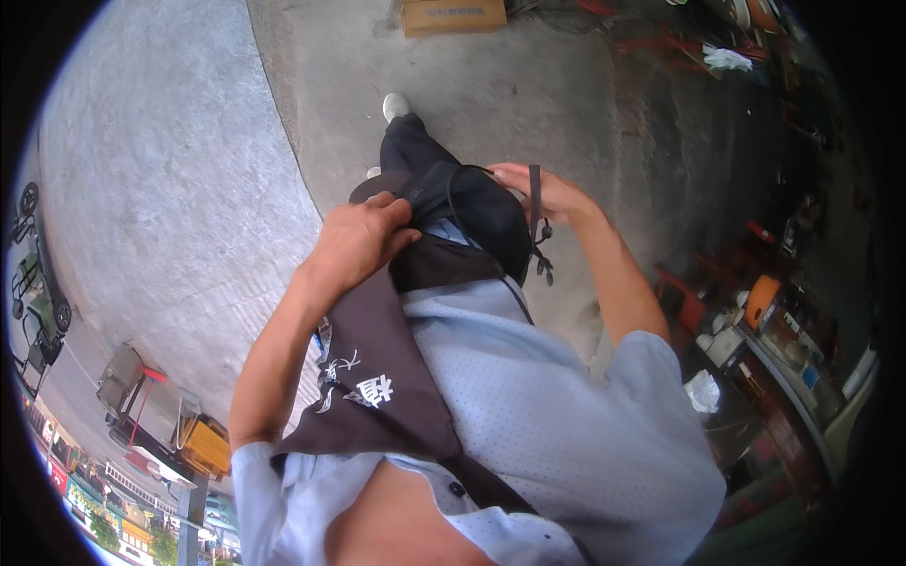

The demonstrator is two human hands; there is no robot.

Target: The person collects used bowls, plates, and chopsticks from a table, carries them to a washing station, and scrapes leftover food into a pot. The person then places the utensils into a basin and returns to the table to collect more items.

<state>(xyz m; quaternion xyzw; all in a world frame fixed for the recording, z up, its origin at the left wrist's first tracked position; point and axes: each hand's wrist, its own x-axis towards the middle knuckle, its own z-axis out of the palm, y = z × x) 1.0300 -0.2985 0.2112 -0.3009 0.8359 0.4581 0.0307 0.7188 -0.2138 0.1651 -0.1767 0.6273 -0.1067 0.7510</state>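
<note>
A dark brown apron (382,339) bearing white writing hangs by a strap over my light blue dotted shirt (509,368). In front of my waist is a black mesh cloth item (488,205) with thin cords and small toggles (545,262); whether it is a cap or a pouch, I cannot tell. My left hand (371,230) pinches dark fabric where the apron and the black item meet. A rounded brown edge (379,185) shows just past those fingers. At the item's right side, my right hand (534,191) grips its edge, a flat dark strap (535,194) lying across the hand.
Ahead on the concrete floor (552,99) sits a cardboard box (453,18). Cluttered desk furniture (786,403) and a white plastic bag (703,391) stand to the right. Leftward are a wheeled vehicle (42,297) and a yellow container (205,442).
</note>
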